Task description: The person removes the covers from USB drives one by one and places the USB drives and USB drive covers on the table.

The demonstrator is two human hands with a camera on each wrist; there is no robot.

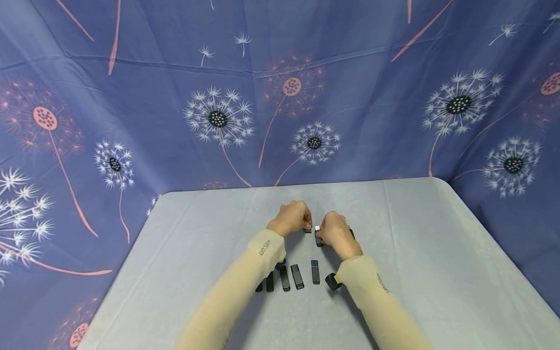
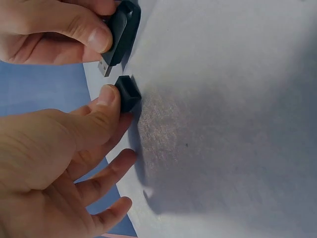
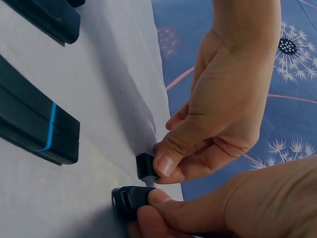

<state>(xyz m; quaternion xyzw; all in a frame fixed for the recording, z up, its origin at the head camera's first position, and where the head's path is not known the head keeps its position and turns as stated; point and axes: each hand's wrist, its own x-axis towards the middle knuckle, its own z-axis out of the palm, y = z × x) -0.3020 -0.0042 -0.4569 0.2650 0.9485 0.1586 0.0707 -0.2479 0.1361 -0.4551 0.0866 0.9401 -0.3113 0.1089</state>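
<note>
My left hand (image 1: 292, 217) pinches a small black cap (image 2: 130, 94) between thumb and index finger; its other fingers spread loosely in the left wrist view. Close by on the right, my right hand (image 1: 336, 231) grips a black USB flash drive (image 1: 318, 238) between thumb and fingers. The drive's bare metal plug (image 2: 105, 68) points toward the cap, with a narrow gap between them. In the right wrist view the cap (image 3: 145, 166) sits just beyond the drive (image 3: 131, 200). Both are at or just above the tabletop.
Nearer the body, several black flash drives lie in a row, including one with a blue line (image 1: 315, 272) and another (image 1: 297, 276); the left forearm partly covers the row. A dark object (image 1: 352, 234) shows beside the right hand. A patterned cloth (image 1: 372, 107) hangs behind the grey-white table (image 1: 415, 233).
</note>
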